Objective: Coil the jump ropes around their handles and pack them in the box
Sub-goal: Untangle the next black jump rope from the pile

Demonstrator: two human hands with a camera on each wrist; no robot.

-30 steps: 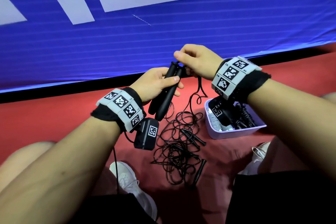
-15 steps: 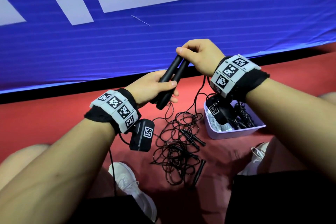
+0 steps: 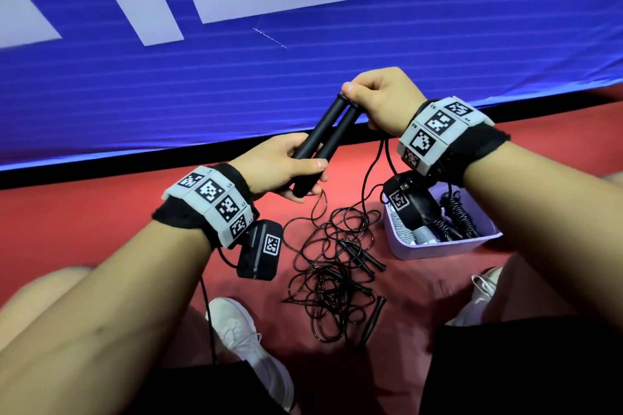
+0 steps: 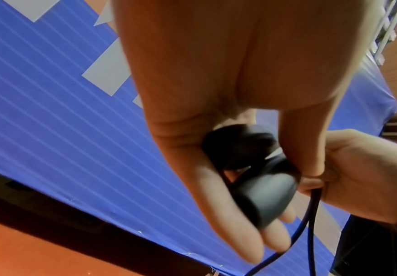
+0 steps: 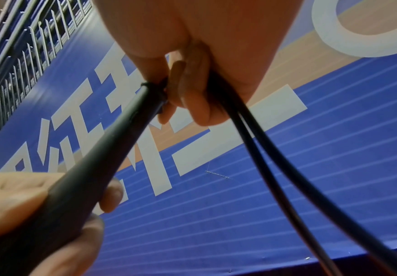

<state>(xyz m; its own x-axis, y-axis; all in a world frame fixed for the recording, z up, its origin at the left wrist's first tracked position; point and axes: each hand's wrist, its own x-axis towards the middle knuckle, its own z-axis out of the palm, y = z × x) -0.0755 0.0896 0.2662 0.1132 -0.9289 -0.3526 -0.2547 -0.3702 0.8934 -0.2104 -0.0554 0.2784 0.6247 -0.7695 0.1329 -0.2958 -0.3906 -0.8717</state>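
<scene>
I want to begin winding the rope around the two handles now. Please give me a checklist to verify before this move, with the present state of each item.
1. Two black handles held side by side: ok.
2. Left hand grips their lower ends: ok.
3. Right hand holds the rope at the top ends: ok.
4. Any turns already wound on the handles: none visible.
5. Hanging rope free of the tangled ropes on the floor: cannot tell.
6. Room left in the lavender box: cannot tell, partly hidden.

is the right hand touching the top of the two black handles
Touching. In the head view the right hand has its fingertips on the upper ends of the handles; the right wrist view shows the fingers pinched against the handle tip, no gap.
</scene>
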